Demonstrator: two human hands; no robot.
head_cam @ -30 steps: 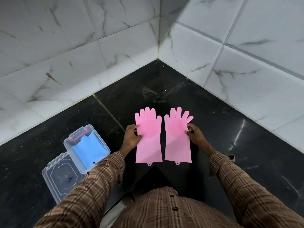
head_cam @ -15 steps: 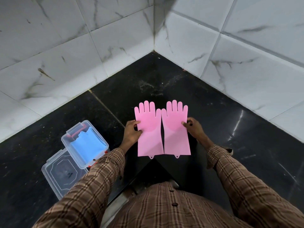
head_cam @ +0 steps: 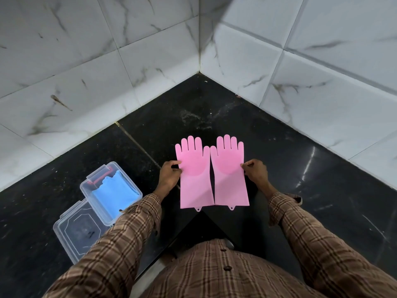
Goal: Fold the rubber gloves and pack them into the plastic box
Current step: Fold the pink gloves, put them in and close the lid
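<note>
Walls (head_cam: pixel 133 67): white marble-patterned tiles meet in a corner well beyond the pink gloves, closing the counter on two sides.
Counter (head_cam: pixel 311 190): black, glossy and speckled; it carries the pink gloves near its front corner.
Person: plaid brown sleeves reach in from below toward the pink gloves, one on each side.
Plastic box (head_cam: pixel 137 193): clear, open, standing well to the left of the pink gloves; a folded blue glove (head_cam: pixel 115 195) lies inside it.
Lid (head_cam: pixel 71 230): clear, lying flat, touching the box on the side away from the pink gloves.
Left pink glove (head_cam: pixel 194 179): flat on the counter, palm up, glove digits pointing at the wall corner, cuff toward the person, its inner edge touching its twin.
Right pink glove (head_cam: pixel 231 177): flat beside the left pink glove, same way round.
Left hand (head_cam: pixel 168 176): at the outer edge of the left pink glove, fingers (head_cam: pixel 175 163) pinching that edge near the thumb.
Right hand (head_cam: pixel 256 172): at the outer edge of the right pink glove, fingers (head_cam: pixel 247 166) pinching the edge at palm height.
</note>
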